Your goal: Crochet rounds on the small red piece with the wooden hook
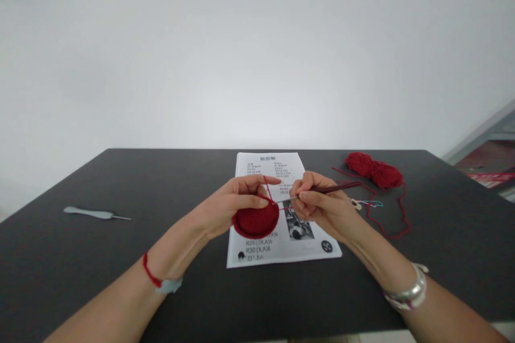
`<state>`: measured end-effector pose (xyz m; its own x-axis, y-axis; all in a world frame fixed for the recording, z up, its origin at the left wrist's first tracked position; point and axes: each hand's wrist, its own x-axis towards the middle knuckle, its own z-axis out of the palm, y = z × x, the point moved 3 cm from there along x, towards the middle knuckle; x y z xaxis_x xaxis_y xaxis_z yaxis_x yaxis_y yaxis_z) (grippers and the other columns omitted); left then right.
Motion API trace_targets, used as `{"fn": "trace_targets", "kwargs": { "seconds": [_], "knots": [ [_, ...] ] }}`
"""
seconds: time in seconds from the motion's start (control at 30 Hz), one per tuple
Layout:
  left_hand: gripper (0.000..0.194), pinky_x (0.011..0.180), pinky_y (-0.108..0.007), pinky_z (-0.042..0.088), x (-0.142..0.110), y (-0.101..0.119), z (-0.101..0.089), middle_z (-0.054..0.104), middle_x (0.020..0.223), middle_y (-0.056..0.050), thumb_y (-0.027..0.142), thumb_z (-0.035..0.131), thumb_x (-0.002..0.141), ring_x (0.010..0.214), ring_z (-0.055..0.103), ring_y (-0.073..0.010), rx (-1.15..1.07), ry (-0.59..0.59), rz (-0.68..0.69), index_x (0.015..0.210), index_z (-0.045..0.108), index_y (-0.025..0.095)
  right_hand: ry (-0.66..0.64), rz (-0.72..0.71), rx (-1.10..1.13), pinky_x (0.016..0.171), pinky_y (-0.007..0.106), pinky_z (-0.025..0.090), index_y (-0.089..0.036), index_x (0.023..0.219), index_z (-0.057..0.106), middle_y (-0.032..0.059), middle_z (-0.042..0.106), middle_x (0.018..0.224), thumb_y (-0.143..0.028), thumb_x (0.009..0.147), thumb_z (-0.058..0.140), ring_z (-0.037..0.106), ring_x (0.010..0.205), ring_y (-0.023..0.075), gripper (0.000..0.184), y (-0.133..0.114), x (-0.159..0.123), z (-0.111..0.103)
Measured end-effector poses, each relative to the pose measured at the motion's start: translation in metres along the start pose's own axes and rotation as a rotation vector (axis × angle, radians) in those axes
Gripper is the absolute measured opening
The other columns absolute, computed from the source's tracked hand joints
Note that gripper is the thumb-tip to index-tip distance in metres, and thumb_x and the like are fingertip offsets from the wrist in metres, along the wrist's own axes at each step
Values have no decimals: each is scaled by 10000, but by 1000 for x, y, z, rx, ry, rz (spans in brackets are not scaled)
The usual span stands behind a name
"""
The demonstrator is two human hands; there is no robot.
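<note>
A round, cupped piece of dark red crochet (256, 221) is pinched at its upper edge by my left hand (241, 195). The left index finger stretches out to the right, with a strand of red yarn (267, 187) running from it down to the edge of the piece. In my right hand (317, 201) is a crochet hook (332, 187) with a dark red handle, held like a pencil. Its thin metal shaft points left, and the tip meets the right edge of the crochet. Whether a loop sits on the tip is too small to tell.
Beneath my hands lies a printed pattern sheet (281, 254) on the dark table (193, 300). A second, light grey crochet hook (90, 213) rests at the left. At the right are a red yarn skein (374, 170) with a trailing strand and small coloured stitch markers (372, 203). A wall (257, 53) stands behind.
</note>
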<state>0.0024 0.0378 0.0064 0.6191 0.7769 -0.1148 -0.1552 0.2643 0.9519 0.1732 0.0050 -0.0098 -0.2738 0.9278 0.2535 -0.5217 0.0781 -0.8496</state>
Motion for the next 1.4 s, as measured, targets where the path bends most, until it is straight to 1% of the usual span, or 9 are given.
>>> {"fn": "trace_targets", "kwargs": {
  "seconds": [0.13, 0.3, 0.47, 0.6, 0.77, 0.97, 1.07, 1.2, 1.4],
  "knots": [
    [344, 567, -199, 381, 2, -4, 10, 583, 655, 44, 116, 749, 659, 571, 498, -73, 58, 175, 210, 996, 721, 175, 106, -21, 72, 441, 200, 392, -201, 712, 565, -46, 572, 606, -232, 767, 740, 484, 503, 90, 186, 12, 1, 5],
    [349, 585, -221, 398, 3, -11, 17, 607, 646, 41, 128, 759, 648, 589, 549, -93, 4, 182, 185, 990, 701, 165, 210, -108, 15, 511, 239, 472, -207, 707, 566, -47, 571, 613, -256, 767, 738, 522, 542, 106, 189, 15, 0, 3],
    [370, 565, -222, 382, 3, -11, 15, 622, 637, 36, 133, 762, 642, 562, 529, -90, -3, 195, 160, 1005, 695, 162, 133, -177, -118, 568, 291, 480, -206, 686, 554, -52, 554, 605, -281, 770, 739, 504, 525, 110, 216, 7, 0, -3],
    [364, 577, -215, 386, 2, -10, 14, 616, 647, 34, 128, 751, 651, 589, 532, -91, 10, 236, 177, 1010, 697, 153, 101, -289, -337, 560, 286, 415, -215, 728, 553, -37, 561, 638, -257, 820, 693, 575, 604, 147, 173, 6, -3, -8],
    [371, 573, -213, 396, 2, -10, 15, 627, 660, 31, 129, 751, 648, 587, 542, -93, 11, 254, 196, 1014, 697, 153, 114, -320, -468, 528, 270, 367, -223, 770, 535, -15, 581, 730, -224, 864, 634, 551, 614, 138, 137, 9, -8, -7],
    [387, 548, -214, 390, 0, -9, 17, 619, 651, 38, 144, 742, 671, 579, 534, -99, 89, 308, 230, 1052, 678, 151, 136, -386, -646, 503, 253, 376, -236, 763, 489, -26, 550, 702, -193, 879, 578, 483, 569, 124, 152, 4, -11, 1],
    [399, 546, -210, 396, -1, -8, 18, 603, 631, 46, 128, 733, 659, 577, 524, -96, 143, 365, 247, 1054, 675, 131, 126, -494, -843, 514, 248, 404, -241, 784, 488, -22, 562, 717, -142, 881, 552, 510, 579, 123, 152, 3, -13, 6],
    [446, 551, -214, 412, 0, -9, 20, 611, 626, 51, 129, 726, 656, 579, 529, -99, 173, 414, 244, 1097, 660, 110, 33, -744, -1074, 520, 236, 428, -238, 853, 494, -8, 578, 759, -97, 889, 518, 552, 606, 121, 148, 6, -16, 12],
    [486, 596, -215, 431, 3, -16, 22, 663, 622, 32, 110, 773, 618, 575, 569, -95, -30, 312, 98, 1090, 659, 105, -127, -866, -1269, 546, 239, 457, -219, 892, 471, 14, 551, 760, -58, 921, 469, 518, 641, 135, 164, 8, -11, 11]
  ]
}}
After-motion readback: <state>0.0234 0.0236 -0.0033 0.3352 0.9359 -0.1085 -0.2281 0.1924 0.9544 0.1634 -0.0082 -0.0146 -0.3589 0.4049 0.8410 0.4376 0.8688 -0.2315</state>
